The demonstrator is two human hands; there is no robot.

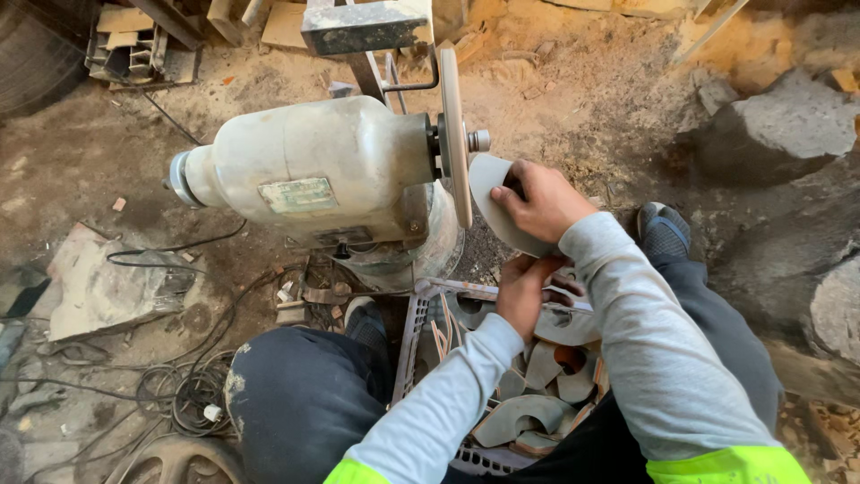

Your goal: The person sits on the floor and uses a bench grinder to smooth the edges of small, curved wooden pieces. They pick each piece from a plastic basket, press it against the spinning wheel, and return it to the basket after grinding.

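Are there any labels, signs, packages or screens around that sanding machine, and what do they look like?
Label plate: fixed on the side of the pale motor housing, facing up toward the camera; a rectangle, faded green with a lighter worn border, slightly tilted.
Crate: not a package proper, a pale plastic lattice crate between the person's knees, holding curved grey pieces.
No signs or screens show.
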